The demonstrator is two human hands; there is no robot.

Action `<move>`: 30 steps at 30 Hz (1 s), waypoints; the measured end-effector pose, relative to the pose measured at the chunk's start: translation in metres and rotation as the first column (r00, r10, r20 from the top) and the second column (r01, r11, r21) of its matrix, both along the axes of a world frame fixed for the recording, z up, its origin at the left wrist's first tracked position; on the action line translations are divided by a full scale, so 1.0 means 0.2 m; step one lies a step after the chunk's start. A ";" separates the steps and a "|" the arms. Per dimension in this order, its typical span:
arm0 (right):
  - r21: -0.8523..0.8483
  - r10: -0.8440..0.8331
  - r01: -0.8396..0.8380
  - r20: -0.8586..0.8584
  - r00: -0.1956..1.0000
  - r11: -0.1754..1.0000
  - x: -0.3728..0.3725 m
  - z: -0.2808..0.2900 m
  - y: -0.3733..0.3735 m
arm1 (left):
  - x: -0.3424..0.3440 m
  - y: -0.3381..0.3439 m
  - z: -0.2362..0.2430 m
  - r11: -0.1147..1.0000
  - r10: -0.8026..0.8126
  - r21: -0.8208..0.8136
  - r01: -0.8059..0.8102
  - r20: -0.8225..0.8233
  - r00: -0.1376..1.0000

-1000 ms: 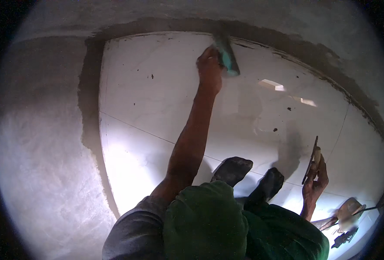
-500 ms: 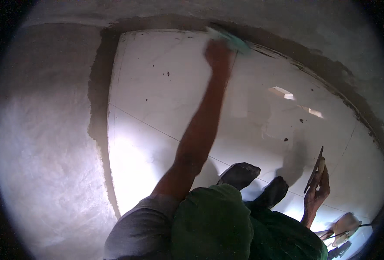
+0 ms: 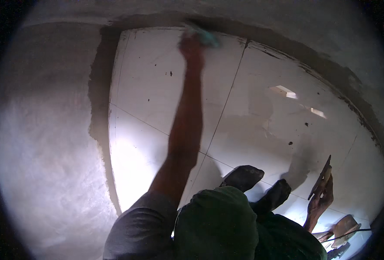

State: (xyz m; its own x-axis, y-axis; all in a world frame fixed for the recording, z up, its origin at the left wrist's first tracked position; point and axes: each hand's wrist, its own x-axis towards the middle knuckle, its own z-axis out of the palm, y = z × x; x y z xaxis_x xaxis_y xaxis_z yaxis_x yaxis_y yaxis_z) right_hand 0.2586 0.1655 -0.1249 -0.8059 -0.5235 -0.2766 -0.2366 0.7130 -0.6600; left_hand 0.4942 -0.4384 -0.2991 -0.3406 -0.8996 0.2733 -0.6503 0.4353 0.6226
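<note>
My left hand (image 3: pixel 190 47) is blurred by motion, closed on a teal-bladed trowel (image 3: pixel 207 38) at the far edge of the white tiled floor (image 3: pixel 148 86), against a strip of darker mortar (image 3: pixel 265 38) along the foot of the grey plastered wall. My right hand (image 3: pixel 320 201) grips a trowel (image 3: pixel 321 175) by its wooden handle at lower right, its blade on edge above the tiles. My dark-covered feet (image 3: pixel 242 177) rest on the tiles below my bent knees in green trousers.
Grey plastered wall (image 3: pixel 44 121) runs down the left side, with a mortar strip (image 3: pixel 101 86) at its foot. At the lower right lie some tools and a cord (image 3: pixel 344 232). Small dark bits (image 3: pixel 290 143) dot the tiles.
My left hand and teal trowel move up, then leftward along the far mortar edge. My right hand, still holding its trowel, sits a little lower in the picture.
</note>
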 end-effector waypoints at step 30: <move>-0.010 0.012 -0.012 0.011 1.000 1.000 0.03 0.04 0.00 | 0.13 -0.09 0.18 0.860 0.349 0.501 0.097 -0.716 0.605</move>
